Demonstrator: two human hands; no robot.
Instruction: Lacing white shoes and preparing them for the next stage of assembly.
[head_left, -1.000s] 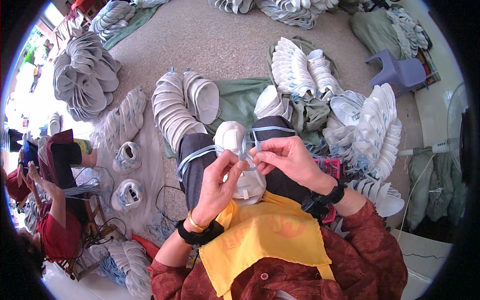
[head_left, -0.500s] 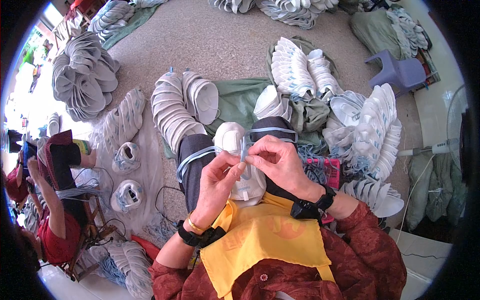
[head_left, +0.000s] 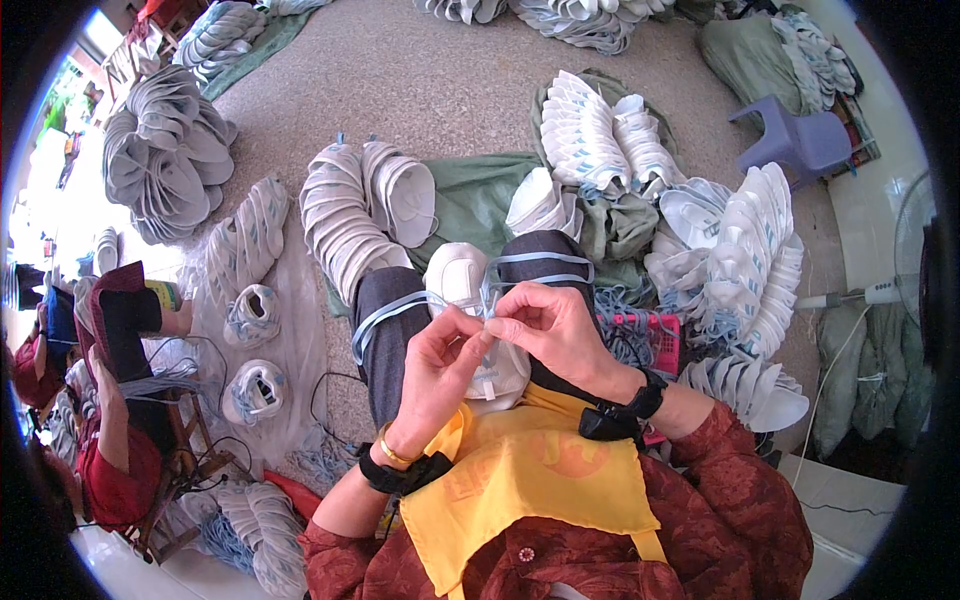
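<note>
A white shoe upper (head_left: 458,272) lies between my knees, its toe pointing away from me. Above it my left hand (head_left: 435,365) and my right hand (head_left: 560,335) meet, each with thumb and forefinger pinched on a light blue shoelace (head_left: 487,302). My fingers hide the exact crossing of the lace and part of the upper's middle. Across my left thigh runs a loop of pale blue lace (head_left: 375,322); more blue lace (head_left: 560,262) stretches over my right knee.
Stacked white uppers stand ahead to the left (head_left: 345,215) and to the right (head_left: 745,250). By my right leg is a pink basket (head_left: 664,342) with laces beside it. A purple stool (head_left: 790,138) stands far right. A co-worker in red (head_left: 115,465) sits at left.
My fingertips have shifted slightly on the lace and remain pinched. At left, the co-worker's raised hand has come down.
</note>
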